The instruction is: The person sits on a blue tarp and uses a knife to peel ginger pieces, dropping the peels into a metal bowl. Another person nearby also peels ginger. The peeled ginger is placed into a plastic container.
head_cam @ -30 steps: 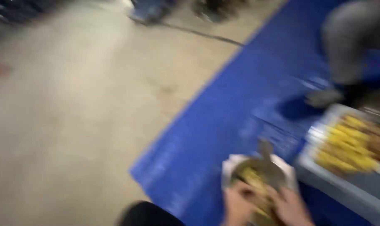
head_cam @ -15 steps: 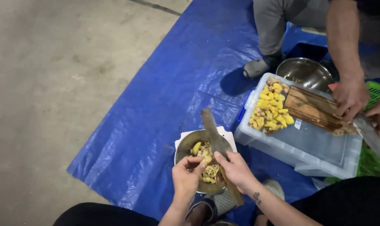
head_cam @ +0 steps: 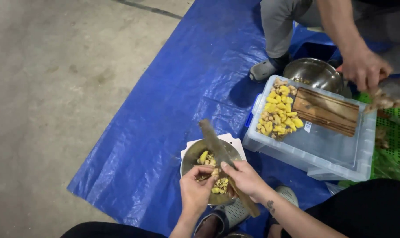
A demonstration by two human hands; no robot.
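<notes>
My right hand grips a long knife by its handle, the blade slanting up and left over a metal bowl. My left hand pinches a small piece of ginger against the blade above the bowl. Yellow peeled ginger pieces lie inside the bowl, which rests on a white tray on a blue tarp.
A clear plastic crate to the right carries peeled ginger pieces and a wooden cutting board on its lid. Another person's hand hovers beyond it near a second metal bowl. A green basket sits far right. Concrete floor lies left.
The view has steadied and shifted slightly. My hands stay at the bowl with the knife. The other person's hand has lifted off the cutting board toward the right.
</notes>
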